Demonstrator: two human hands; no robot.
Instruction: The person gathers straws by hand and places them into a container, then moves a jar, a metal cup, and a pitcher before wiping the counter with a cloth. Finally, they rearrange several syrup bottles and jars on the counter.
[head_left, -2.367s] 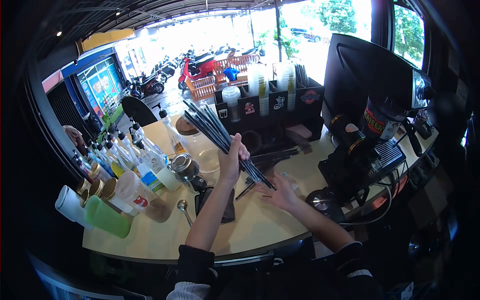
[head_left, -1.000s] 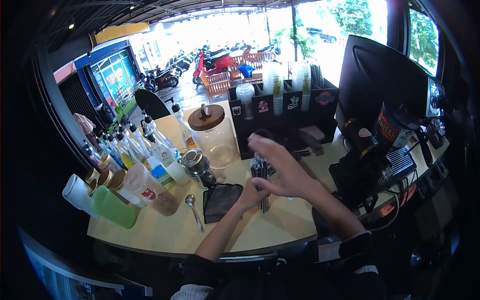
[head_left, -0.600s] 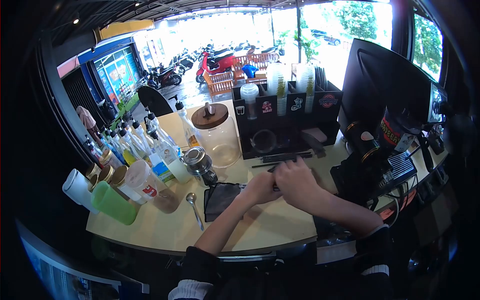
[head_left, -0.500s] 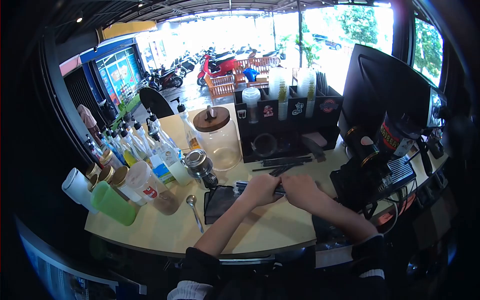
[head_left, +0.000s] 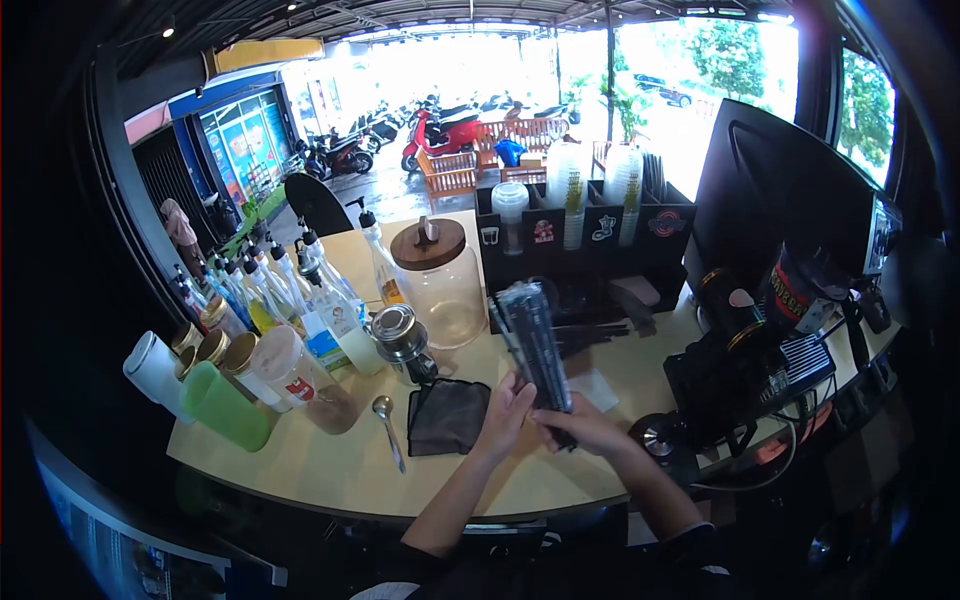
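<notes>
Part of the left hand [head_left: 506, 420] is lost behind the bundle of straws [head_left: 535, 335], packed too tightly for me to count, and the right hand [head_left: 587, 428] covers some of its lower part; the dark pile [head_left: 593, 338] beyond it is partly blocked too. Among the crowded bottles [head_left: 340, 322], the rear ones are mostly hidden, the distant motorbikes [head_left: 383, 130] blur into glare, and both sleeves [head_left: 690, 547] run off the bottom edge

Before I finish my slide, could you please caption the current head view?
Left hand and right hand hold a bundle of dark straws above a pale counter, a spoon lying nearby.
</notes>
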